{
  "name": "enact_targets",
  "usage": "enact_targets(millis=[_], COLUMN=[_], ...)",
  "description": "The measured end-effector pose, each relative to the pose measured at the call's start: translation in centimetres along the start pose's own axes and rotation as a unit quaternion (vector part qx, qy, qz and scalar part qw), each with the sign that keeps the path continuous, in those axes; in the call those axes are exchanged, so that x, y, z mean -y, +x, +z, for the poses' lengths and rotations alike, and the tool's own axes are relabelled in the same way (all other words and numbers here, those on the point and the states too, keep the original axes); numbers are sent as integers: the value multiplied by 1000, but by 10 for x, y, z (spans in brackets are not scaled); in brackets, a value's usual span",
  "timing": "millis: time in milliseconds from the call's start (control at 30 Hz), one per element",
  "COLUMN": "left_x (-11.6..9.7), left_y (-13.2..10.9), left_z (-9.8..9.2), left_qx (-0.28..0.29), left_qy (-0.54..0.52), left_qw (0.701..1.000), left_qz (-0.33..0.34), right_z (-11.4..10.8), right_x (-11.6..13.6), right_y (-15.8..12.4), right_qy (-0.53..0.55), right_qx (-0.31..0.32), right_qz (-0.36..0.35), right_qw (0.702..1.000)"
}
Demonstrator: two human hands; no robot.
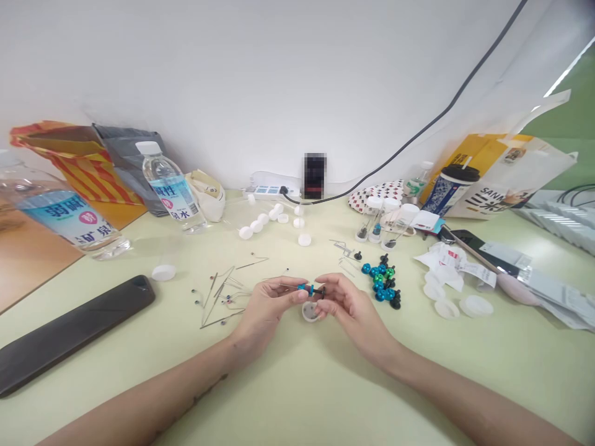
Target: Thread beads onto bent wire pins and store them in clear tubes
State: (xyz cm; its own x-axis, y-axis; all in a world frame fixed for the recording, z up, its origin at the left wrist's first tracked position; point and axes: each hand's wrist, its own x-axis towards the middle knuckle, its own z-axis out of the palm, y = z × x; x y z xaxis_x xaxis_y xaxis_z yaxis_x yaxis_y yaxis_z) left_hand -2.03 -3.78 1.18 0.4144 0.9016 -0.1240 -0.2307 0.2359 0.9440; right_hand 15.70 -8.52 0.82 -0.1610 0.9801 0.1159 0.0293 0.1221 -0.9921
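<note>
My left hand (pixel 267 306) pinches a small blue metallic piece (pixel 304 288) between thumb and fingertips. Opposite it, my right hand (pixel 351 303) closes its fingertips round a black screw-like piece (pixel 320 292); the two pieces look lined up end to end, and I cannot tell how firmly they are joined. Just below the fingers sits a small round white cap (pixel 310 311) with dark bits in it, partly covered by my right fingertips. A cluster of loose blue, green and black pieces (pixel 380 280) lies right of my hands. Thin metal rods (pixel 218 297) with small coloured ends are scattered to the left.
White caps (pixel 255 226) and a power strip (pixel 272 189) lie at the back. Lidded clear vials (pixel 375 228) stand right of centre, beyond short metal pins (pixel 344 251). Water bottles (pixel 171 192) and a long dark case (pixel 74 334) occupy the left; crumpled paper (pixel 449 260) and a cup (pixel 450 189), the right.
</note>
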Motion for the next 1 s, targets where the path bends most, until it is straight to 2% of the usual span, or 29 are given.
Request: enact_targets(millis=[200, 333, 467, 633, 867, 1000], left_x=[-1, -1, -2, -3, -4, -5], left_y=[-2, -3, 0, 0, -1, -1], left_z=[2, 3, -1, -3, 1, 1], left_qx=[-7, 2, -5, 10, 21, 6], left_qy=[-16, -37, -75, -77, -64, -65], left_qw=[1000, 999, 997, 997, 997, 998], left_qz=[-7, -11, -15, -22, -24, -22], right_z=[-3, -9, -11, -11, -18, -20], right_x=[0, 5, 4, 2, 9, 9], right_y=[-2, -2, -2, -3, -2, -2], right_qy=[-1, -111, -204, -311, -365, -337], right_qx=[28, 36, -5, -35, -5, -2], right_qz=[9, -11, -72, -189, -145, -170], right_qw=[1000, 993, 976, 931, 919, 926])
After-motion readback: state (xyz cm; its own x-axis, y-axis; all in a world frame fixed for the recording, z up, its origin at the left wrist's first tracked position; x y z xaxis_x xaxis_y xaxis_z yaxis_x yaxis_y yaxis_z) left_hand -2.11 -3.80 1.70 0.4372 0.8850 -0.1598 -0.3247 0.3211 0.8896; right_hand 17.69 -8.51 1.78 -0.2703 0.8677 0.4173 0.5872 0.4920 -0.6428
